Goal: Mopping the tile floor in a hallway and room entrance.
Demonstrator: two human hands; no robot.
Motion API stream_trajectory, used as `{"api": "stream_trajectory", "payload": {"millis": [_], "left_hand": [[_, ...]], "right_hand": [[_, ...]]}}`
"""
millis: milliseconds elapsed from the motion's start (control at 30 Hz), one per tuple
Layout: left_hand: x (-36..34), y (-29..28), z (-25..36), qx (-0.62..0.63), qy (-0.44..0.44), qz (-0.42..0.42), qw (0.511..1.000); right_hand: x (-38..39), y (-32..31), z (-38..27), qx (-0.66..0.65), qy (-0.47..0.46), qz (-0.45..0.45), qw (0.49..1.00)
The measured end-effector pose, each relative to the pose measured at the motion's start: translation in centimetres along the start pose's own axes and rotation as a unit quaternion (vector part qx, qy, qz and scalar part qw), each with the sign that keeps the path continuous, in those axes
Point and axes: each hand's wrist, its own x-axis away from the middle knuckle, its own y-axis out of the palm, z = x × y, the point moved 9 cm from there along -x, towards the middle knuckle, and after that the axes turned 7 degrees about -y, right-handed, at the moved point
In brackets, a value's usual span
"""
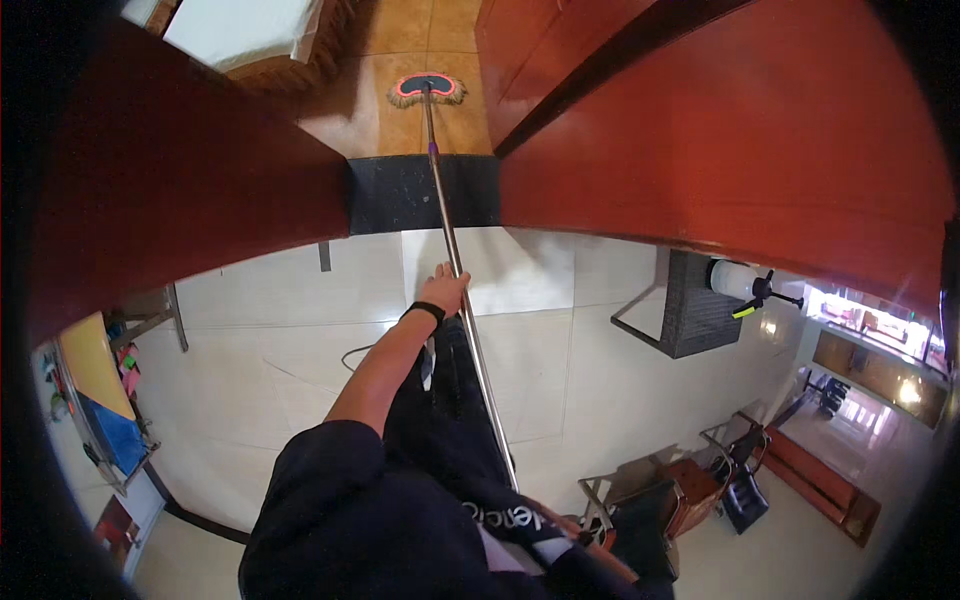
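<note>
A flat mop with a tan fringe and a dark, pink-rimmed head rests on the orange tiled floor beyond the doorway. Its long metal pole slants back over the dark threshold toward my body. My left hand, with a black band at the wrist, is closed around the middle of the pole. Low in the view, near the pole's close end, a strip of skin from my right arm shows beside my dark shirt. The fingers of my right hand are hidden there.
Red-brown door panels flank the doorway, and a dark threshold crosses it. A white-draped piece of furniture stands beyond, at far left. To the right are a grey woven stool, a white spray bottle and chairs.
</note>
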Motion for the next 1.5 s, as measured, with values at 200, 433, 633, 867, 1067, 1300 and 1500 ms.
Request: {"api": "stream_trajectory", "payload": {"millis": [200,433,633,867,1067,1300,1500], "left_hand": [[-6.6,-5.1,-1.6,-0.022,-0.017,-0.028,0.999],[-14.2,-7.6,-4.0,0.052,-0.011,-0.145,0.988],[-22.3,-12.5,-10.0,0.076,-0.042,-0.141,0.986],[-28.9,-14.6,-15.5,0.113,0.004,-0.170,0.979],[-34.4,-18.1,-18.6,0.221,-0.028,-0.127,0.967],[-35.6,-18.7,-20.8,0.224,-0.058,-0.037,0.972],[-24.8,-7.5,-12.3,0.160,0.076,-0.261,0.949]], "right_hand": [[-4.5,-1.9,-7.2,0.059,-0.006,-0.014,0.998],[-9.3,0.4,-14.8,0.096,0.019,-0.002,0.995],[-17.8,2.5,-24.2,0.140,0.039,-0.003,0.989],[-28.3,5.1,-32.4,0.202,0.065,-0.035,0.977],[-32.1,5.6,-31.1,0.237,0.080,-0.050,0.967],[-31.4,7.2,-22.8,0.149,0.300,-0.085,0.938],[-25.6,5.1,-23.5,0.107,0.282,-0.059,0.952]]}}
